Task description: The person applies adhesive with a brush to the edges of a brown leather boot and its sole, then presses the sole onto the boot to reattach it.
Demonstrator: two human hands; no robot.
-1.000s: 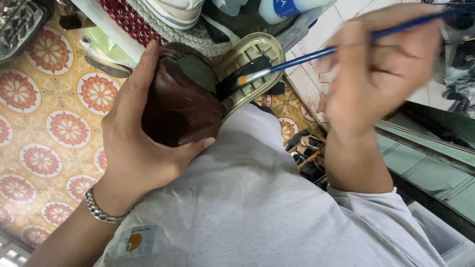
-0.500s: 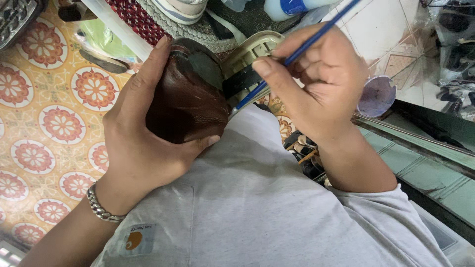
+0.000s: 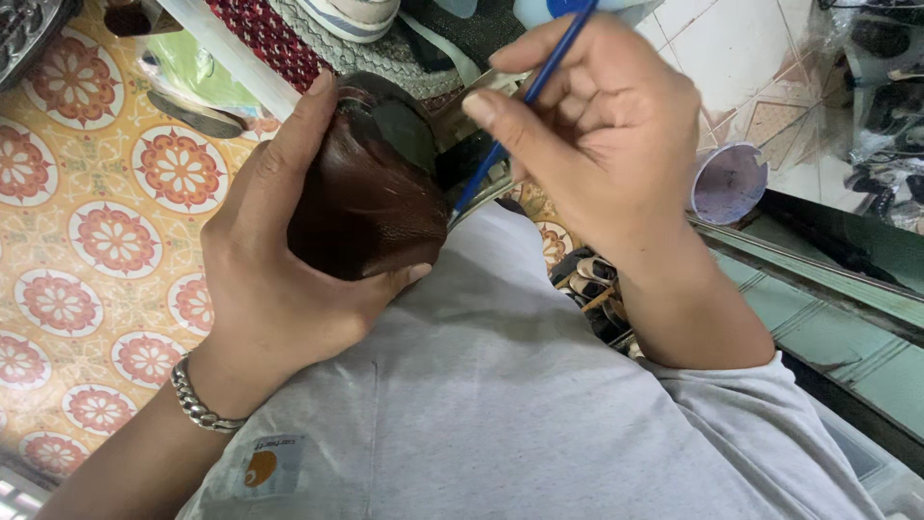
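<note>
My left hand point(image 3: 274, 279) grips a dark brown leather shoe point(image 3: 371, 193) from the side, thumb under its toe and fingers along the upper, resting it on my grey-clad lap point(image 3: 500, 404). A chain bracelet point(image 3: 197, 400) sits on that wrist. My right hand point(image 3: 602, 140) pinches a thin blue-handled brush point(image 3: 520, 106) between thumb and fingers. The brush slants down to the shoe's sole edge; its tip is hidden between the hand and the shoe.
Patterned orange floor tiles point(image 3: 106, 241) lie at the left. A small round cup point(image 3: 729, 181) stands on the floor to the right. A pale sneaker point(image 3: 351, 14) and a woven mat point(image 3: 260, 34) lie at the top. A dark green frame point(image 3: 847, 279) runs along the right.
My right hand has drawn in from the upper right toward the shoe, and the brush has swung from nearly level to steep. The pale sole is now mostly covered by the hand.
</note>
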